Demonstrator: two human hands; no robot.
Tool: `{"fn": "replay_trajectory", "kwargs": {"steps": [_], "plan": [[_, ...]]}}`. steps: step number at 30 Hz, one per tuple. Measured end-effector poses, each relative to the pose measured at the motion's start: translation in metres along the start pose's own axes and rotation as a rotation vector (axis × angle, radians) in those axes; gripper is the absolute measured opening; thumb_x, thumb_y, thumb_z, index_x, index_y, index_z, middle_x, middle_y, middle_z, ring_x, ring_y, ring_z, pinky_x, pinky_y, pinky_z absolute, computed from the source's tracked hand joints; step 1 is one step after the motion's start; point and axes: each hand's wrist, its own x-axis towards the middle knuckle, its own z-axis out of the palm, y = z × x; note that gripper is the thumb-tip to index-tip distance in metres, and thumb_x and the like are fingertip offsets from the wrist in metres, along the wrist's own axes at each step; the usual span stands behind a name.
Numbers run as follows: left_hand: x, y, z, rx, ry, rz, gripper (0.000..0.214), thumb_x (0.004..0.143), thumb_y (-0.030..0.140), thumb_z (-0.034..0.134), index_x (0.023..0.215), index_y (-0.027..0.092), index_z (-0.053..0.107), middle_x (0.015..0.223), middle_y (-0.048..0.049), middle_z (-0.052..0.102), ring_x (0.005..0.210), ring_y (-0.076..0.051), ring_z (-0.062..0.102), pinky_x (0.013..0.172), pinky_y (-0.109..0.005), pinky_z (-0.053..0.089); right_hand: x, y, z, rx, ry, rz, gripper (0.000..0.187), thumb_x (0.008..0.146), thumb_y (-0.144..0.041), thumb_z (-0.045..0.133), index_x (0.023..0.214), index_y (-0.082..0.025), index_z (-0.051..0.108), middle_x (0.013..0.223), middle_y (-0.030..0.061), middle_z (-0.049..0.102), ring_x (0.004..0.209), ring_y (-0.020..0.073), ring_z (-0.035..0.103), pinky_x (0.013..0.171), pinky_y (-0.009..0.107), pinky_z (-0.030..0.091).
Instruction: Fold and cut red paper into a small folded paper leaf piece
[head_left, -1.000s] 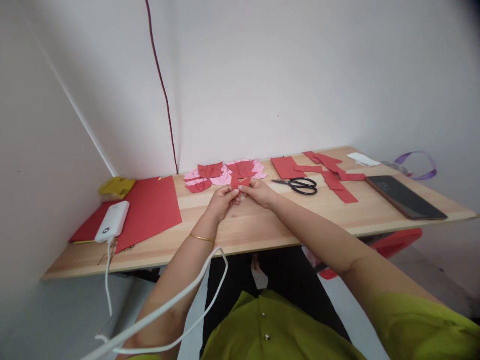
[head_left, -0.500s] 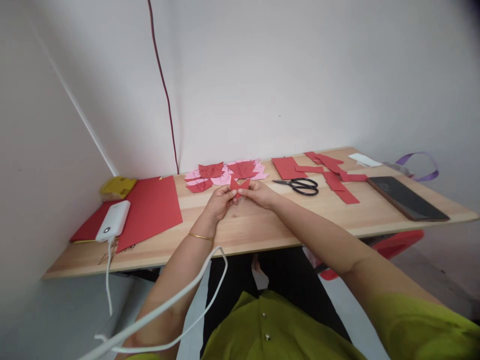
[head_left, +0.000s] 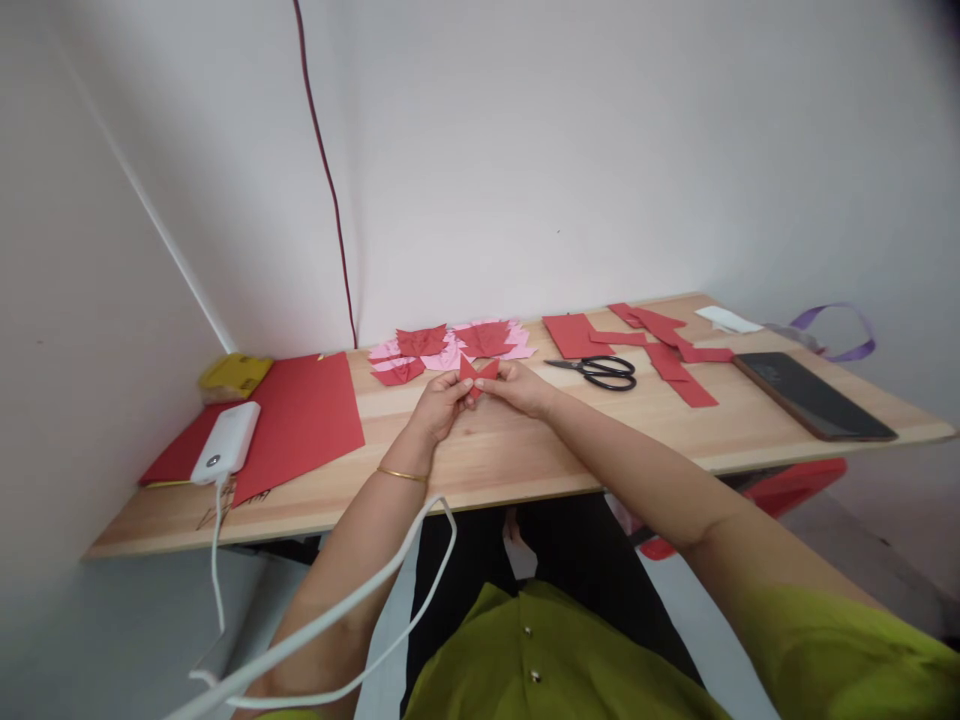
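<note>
Between my two hands is a small piece of folded red paper [head_left: 478,379], two pointed tips sticking up in a V. My left hand [head_left: 442,402] pinches its left side, thumb on the front. The right side is pinched by my right hand [head_left: 521,387], the thumbs almost meeting at the middle. My fingers hide the paper's back and lower part. Just behind lie several red and pink cut-paper shapes [head_left: 421,341] with jagged edges and fold creases. Black-handled scissors [head_left: 596,372] rest on the table to the right of my right hand.
Red paper strips [head_left: 690,385] and a red sheet [head_left: 574,335] lie to the right, near a dark phone [head_left: 814,397]. Large red sheets [head_left: 307,415], a white power bank [head_left: 227,442] and a yellow packet [head_left: 236,376] are on the left. A white cable [head_left: 330,625] crosses my left forearm.
</note>
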Motion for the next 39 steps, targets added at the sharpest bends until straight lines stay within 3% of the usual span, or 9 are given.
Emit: {"fn": "replay_trajectory", "kwargs": {"steps": [4,7,14,21,25,39], "plan": [[-0.002,0.003,-0.002,-0.029,-0.058,-0.010,0.026,0.066,0.029,0.076,0.079,0.012,0.061,0.065,0.0008,0.058,0.052,-0.006,0.048,0.056,-0.022,0.041,-0.001,-0.001,0.001,0.070,-0.035,-0.002,0.032,0.074,-0.046,0.069,0.078,-0.015,0.065,0.079,0.0052,0.070,0.076,0.0172,0.063,0.081,0.034,0.049],[-0.002,0.002,-0.001,-0.031,-0.029,-0.004,0.025,0.068,0.029,0.075,0.077,0.012,0.060,0.062,0.0015,0.056,0.051,-0.006,0.048,0.056,-0.023,0.041,-0.001,0.000,0.002,0.087,-0.026,0.017,0.031,0.074,-0.046,0.069,0.078,-0.016,0.065,0.078,0.0042,0.069,0.077,0.0173,0.063,0.081,0.034,0.049],[0.001,-0.007,0.002,0.136,0.000,0.047,0.023,0.068,0.029,0.073,0.076,0.014,0.058,0.057,0.0029,0.055,0.051,-0.008,0.049,0.057,-0.023,0.038,0.003,0.009,0.000,0.043,0.241,0.055,0.032,0.067,-0.043,0.073,0.078,-0.015,0.063,0.072,-0.0011,0.063,0.068,0.0123,0.055,0.071,0.027,0.044],[0.002,-0.012,-0.001,0.342,0.067,0.132,0.021,0.071,0.029,0.068,0.067,0.016,0.054,0.054,0.0037,0.053,0.051,-0.008,0.046,0.055,-0.022,0.034,0.003,0.013,-0.001,0.031,0.150,0.040,0.028,0.070,-0.041,0.072,0.081,-0.017,0.062,0.078,-0.0003,0.062,0.073,0.0128,0.055,0.073,0.026,0.044],[0.004,-0.016,-0.004,0.428,0.055,0.138,0.018,0.071,0.030,0.068,0.070,0.015,0.057,0.055,0.0039,0.052,0.050,-0.008,0.044,0.053,-0.022,0.033,0.003,0.014,0.000,0.012,0.170,0.023,0.028,0.069,-0.042,0.072,0.077,-0.018,0.060,0.073,-0.0008,0.061,0.072,0.0136,0.055,0.071,0.027,0.045],[0.000,-0.011,0.000,0.500,0.035,0.073,0.016,0.070,0.030,0.067,0.069,0.015,0.061,0.052,0.0036,0.050,0.046,-0.008,0.041,0.046,-0.021,0.028,0.001,0.009,0.003,0.067,0.141,0.046,0.031,0.068,-0.042,0.074,0.070,-0.019,0.053,0.066,-0.0023,0.060,0.063,0.0126,0.055,0.063,0.027,0.045]]}}
